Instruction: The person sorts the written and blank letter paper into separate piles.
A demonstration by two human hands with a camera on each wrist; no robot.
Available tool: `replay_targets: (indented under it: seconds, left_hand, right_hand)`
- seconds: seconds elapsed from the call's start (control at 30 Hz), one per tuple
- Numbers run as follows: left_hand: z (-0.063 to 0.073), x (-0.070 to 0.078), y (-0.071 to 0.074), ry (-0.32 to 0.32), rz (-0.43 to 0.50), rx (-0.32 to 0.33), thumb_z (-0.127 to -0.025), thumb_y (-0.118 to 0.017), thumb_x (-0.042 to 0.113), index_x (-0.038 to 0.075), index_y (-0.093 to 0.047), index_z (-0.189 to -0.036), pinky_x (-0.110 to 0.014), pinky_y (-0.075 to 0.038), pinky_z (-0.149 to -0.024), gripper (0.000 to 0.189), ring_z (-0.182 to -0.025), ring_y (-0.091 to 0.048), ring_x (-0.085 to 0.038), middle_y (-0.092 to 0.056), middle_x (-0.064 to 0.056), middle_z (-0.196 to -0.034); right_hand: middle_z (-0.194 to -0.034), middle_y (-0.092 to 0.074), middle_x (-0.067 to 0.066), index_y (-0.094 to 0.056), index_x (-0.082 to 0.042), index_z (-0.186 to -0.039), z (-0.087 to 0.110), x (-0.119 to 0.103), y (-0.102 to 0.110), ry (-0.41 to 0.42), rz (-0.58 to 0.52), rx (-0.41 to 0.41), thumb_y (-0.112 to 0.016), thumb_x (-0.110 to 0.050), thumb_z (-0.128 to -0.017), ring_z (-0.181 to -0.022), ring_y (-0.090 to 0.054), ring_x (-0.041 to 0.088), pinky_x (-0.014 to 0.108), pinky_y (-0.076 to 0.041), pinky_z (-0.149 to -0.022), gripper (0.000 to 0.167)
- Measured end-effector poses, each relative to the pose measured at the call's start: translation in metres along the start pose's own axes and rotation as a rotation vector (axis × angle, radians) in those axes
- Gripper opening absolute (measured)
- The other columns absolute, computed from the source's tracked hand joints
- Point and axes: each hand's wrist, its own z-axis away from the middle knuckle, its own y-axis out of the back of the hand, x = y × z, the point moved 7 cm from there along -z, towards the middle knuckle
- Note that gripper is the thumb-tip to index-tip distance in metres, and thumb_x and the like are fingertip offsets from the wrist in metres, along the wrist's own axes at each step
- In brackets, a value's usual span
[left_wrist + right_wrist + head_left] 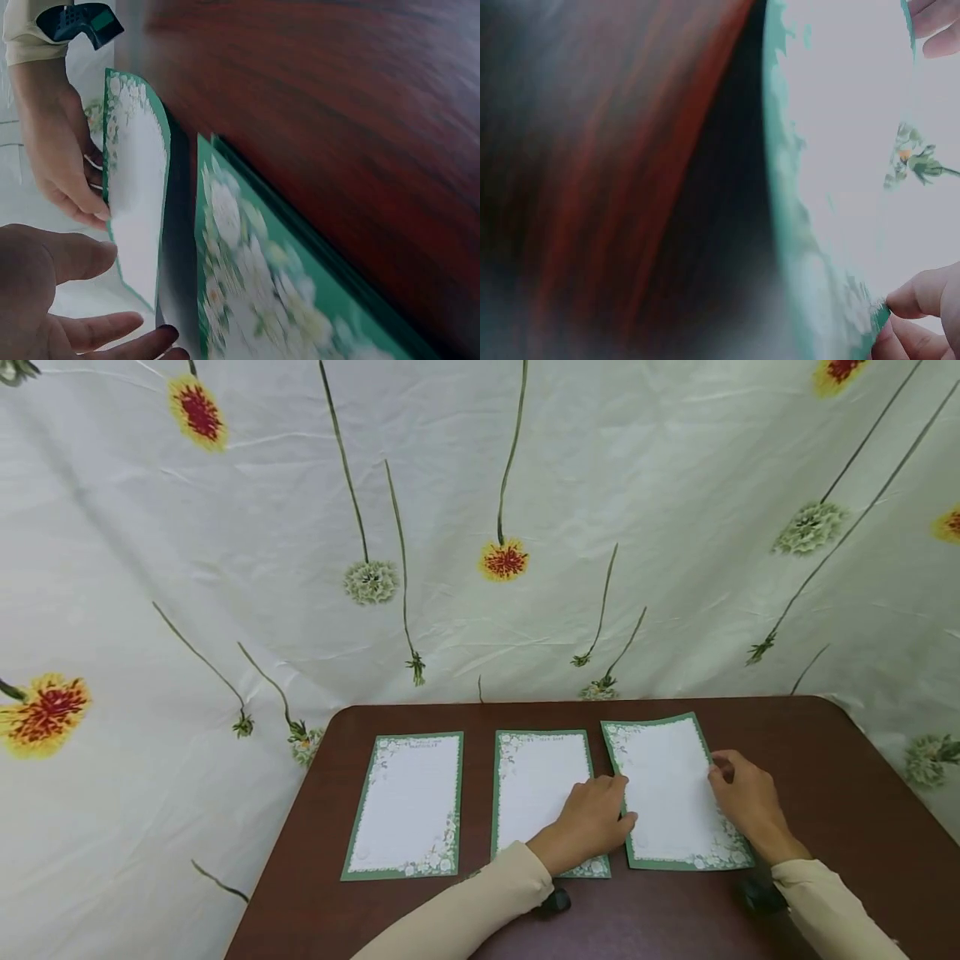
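Observation:
A white stationery sheet (667, 789) with a green floral border is tilted, its edge curving above the table in both wrist views. My right hand (750, 797) pinches its right edge between thumb and fingers (919, 296). At the sheet's left edge is my left hand (588, 822), thumb and fingers spread apart in the left wrist view. Beneath the left forearm lies a matching middle sheet (536, 793), partly covered by that hand and sleeve. A third matching sheet (408, 802) lies flat at the left.
The dark brown wooden table (300, 893) has rounded far corners. Behind it hangs a pale cloth (450, 627) printed with flowers and stems. A black device (761, 893) is at the right wrist, and another black device (555, 902) at the left.

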Motion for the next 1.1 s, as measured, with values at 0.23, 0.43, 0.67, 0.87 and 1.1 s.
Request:
replay_targets:
  seconds: [0.23,0.43,0.67,0.87,1.1]
  left_hand:
    - [-0.002,0.007,-0.005,0.008,-0.064,-0.014,-0.108,-0.059,0.039,0.012,-0.057,-0.146,-0.034,-0.047,-0.106,0.047,-0.129,-0.06,-0.016,-0.064,-0.002,-0.138]
    - [0.0,0.006,-0.006,0.009,-0.088,-0.006,-0.108,-0.059,0.04,0.013,-0.058,-0.144,-0.034,-0.045,-0.105,0.045,-0.128,-0.06,-0.015,-0.064,-0.002,-0.137]
    - [0.0,0.006,-0.008,0.01,-0.11,-0.021,-0.108,-0.059,0.041,0.014,-0.062,-0.142,-0.037,-0.041,-0.109,0.044,-0.129,-0.057,-0.015,-0.063,-0.002,-0.137]
    - [-0.001,0.007,-0.009,0.012,-0.114,-0.037,-0.109,-0.057,0.041,0.014,-0.063,-0.141,-0.039,-0.039,-0.111,0.042,-0.131,-0.055,-0.016,-0.062,-0.002,-0.138]
    - [0.001,0.004,-0.008,0.017,-0.104,-0.057,-0.109,-0.056,0.042,0.014,-0.061,-0.144,-0.04,-0.038,-0.111,0.045,-0.134,-0.054,-0.015,-0.061,-0.002,-0.14]
  right_hand:
    - [-0.113,-0.068,0.034,-0.055,0.011,-0.138,0.0,0.011,-0.002,-0.039,0.026,0.005,-0.052,-0.018,-0.108,-0.094,-0.067,0.048,0.06,-0.047,-0.082,0.042]
    - [-0.113,-0.069,0.032,-0.053,0.01,-0.139,0.001,0.015,-0.006,-0.076,0.057,-0.04,-0.056,-0.023,-0.107,-0.098,-0.065,0.048,0.054,-0.031,-0.078,0.046]
    - [-0.111,-0.068,0.033,-0.054,0.012,-0.137,0.001,0.017,-0.007,-0.091,0.089,-0.053,-0.059,-0.023,-0.105,-0.095,-0.065,0.046,0.053,-0.029,-0.076,0.048]
    - [-0.108,-0.066,0.033,-0.056,0.014,-0.133,0.0,0.016,-0.007,-0.071,0.134,-0.037,-0.062,-0.022,-0.103,-0.092,-0.064,0.045,0.057,-0.031,-0.077,0.047]
    - [-0.112,-0.063,0.036,-0.058,0.015,-0.13,0.003,0.013,-0.005,-0.046,0.175,-0.027,-0.064,-0.021,-0.102,-0.093,-0.064,0.047,0.059,-0.034,-0.076,0.047]
